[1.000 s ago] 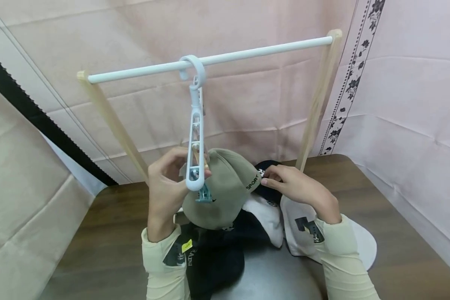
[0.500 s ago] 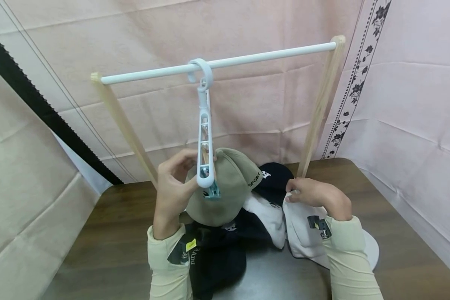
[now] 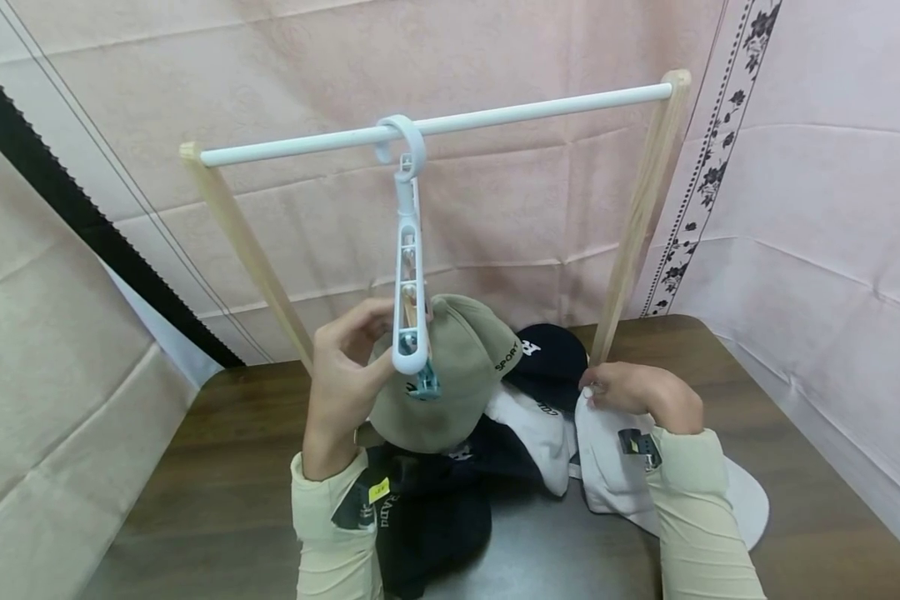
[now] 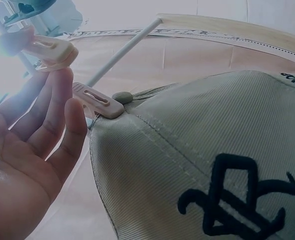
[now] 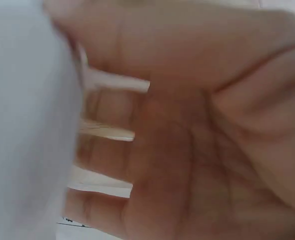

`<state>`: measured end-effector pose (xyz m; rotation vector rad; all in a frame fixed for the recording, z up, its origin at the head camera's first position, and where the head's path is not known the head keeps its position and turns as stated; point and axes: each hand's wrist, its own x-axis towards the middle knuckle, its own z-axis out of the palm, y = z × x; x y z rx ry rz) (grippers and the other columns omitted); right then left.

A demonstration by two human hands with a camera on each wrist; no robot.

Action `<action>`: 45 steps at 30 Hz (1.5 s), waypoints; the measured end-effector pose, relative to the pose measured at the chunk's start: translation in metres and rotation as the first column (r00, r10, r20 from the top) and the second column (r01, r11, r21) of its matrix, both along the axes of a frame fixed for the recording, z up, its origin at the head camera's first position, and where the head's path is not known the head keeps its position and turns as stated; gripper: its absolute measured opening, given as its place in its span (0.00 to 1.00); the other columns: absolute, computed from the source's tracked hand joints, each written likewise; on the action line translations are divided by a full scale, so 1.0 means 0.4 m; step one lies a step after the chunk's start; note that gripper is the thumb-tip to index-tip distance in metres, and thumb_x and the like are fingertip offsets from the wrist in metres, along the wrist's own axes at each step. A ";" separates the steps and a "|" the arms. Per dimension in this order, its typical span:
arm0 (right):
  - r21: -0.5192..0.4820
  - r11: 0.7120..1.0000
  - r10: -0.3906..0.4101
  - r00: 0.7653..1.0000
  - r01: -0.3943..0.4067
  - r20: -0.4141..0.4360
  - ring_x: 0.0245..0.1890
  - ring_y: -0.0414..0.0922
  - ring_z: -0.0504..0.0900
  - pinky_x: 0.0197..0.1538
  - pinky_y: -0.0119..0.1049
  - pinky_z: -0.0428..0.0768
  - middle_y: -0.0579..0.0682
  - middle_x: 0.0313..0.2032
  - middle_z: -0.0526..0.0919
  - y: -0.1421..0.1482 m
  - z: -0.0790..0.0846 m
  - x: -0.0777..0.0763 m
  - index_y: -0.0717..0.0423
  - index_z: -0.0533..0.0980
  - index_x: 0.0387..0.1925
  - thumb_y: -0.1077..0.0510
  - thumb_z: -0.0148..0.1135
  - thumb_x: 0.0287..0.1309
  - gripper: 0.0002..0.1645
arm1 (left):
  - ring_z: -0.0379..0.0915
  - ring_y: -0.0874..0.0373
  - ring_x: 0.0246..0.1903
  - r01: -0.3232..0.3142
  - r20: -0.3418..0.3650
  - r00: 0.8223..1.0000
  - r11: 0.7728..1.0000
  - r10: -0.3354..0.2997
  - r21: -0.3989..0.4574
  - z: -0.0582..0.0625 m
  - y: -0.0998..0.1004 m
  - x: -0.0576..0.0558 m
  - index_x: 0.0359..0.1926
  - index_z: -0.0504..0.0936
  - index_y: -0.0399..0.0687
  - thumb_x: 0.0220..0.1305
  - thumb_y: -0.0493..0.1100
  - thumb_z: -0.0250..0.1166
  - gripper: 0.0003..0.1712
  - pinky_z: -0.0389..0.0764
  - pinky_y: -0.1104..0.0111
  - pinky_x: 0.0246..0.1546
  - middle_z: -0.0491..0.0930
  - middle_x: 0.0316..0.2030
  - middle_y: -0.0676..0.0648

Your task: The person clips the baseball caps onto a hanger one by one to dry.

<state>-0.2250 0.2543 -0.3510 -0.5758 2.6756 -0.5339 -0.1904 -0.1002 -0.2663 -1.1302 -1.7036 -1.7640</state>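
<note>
A pale blue clip hanger (image 3: 409, 275) hangs by its hook from the rack's rail. A khaki cap (image 3: 450, 408) hangs beneath it, its top caught in a peach clip (image 4: 98, 101). My left hand (image 3: 348, 375) is beside the hanger's lower end; in the left wrist view its fingertips pinch another peach clip (image 4: 52, 52). At the right, my right hand (image 3: 637, 392) pinches the top of a white cap (image 3: 607, 458) with thumb and fingers. In the right wrist view the white fabric (image 5: 27, 130) is blurred and covers the fingertips.
A white rail (image 3: 525, 112) spans two wooden posts (image 3: 637, 217). Several more caps lie on the brown table (image 3: 217, 467): a navy one (image 3: 547, 358) behind, a white one (image 3: 536, 425), and a black one (image 3: 435, 533) in front. Cloth hangs behind and at both sides.
My right hand has left the khaki cap's brim, moved right and down, and taken hold of the white cap, which now shifts slightly right. My left hand stays at the hanger.
</note>
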 end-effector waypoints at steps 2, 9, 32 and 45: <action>-0.002 1.000 -0.021 1.000 0.021 -0.020 0.49 0.54 0.79 0.52 0.51 0.77 0.60 0.50 0.82 0.002 -0.001 0.000 0.62 0.78 0.52 0.60 0.63 0.63 0.17 | 0.80 0.51 0.39 -0.003 0.010 1.000 1.000 0.003 -0.001 -0.001 -0.002 0.000 0.47 0.78 0.20 0.60 0.34 0.70 0.20 0.79 0.62 0.50 0.86 0.42 0.43; -0.038 0.997 -0.063 0.993 0.060 -0.099 0.37 0.46 0.76 0.42 0.41 0.75 0.54 0.39 0.84 0.001 -0.001 -0.007 0.62 0.82 0.44 0.62 0.68 0.56 0.13 | 0.80 0.51 0.39 0.000 0.004 1.000 1.000 0.000 0.000 -0.002 -0.004 -0.003 0.48 0.78 0.20 0.60 0.34 0.70 0.21 0.79 0.62 0.49 0.86 0.42 0.43; -0.066 0.989 -0.148 0.936 0.134 -0.318 0.36 0.45 0.80 0.36 0.50 0.77 0.42 0.33 0.84 -0.037 0.142 0.107 0.42 0.83 0.34 0.55 0.73 0.54 0.06 | 0.80 0.53 0.37 -0.028 -0.006 1.000 0.999 0.028 -0.016 -0.003 0.002 -0.004 0.47 0.81 0.26 0.60 0.43 0.73 0.23 0.80 0.61 0.47 0.86 0.40 0.45; -0.118 0.993 -0.051 0.838 -0.016 -0.544 0.29 0.37 0.72 0.30 0.35 0.69 0.33 0.28 0.76 -0.076 0.206 0.191 0.32 0.75 0.25 0.44 0.73 0.53 0.12 | 0.80 0.56 0.37 -0.040 -0.013 0.999 0.999 0.040 -0.009 -0.007 0.003 -0.011 0.47 0.79 0.22 0.60 0.48 0.73 0.29 0.80 0.64 0.46 0.85 0.39 0.41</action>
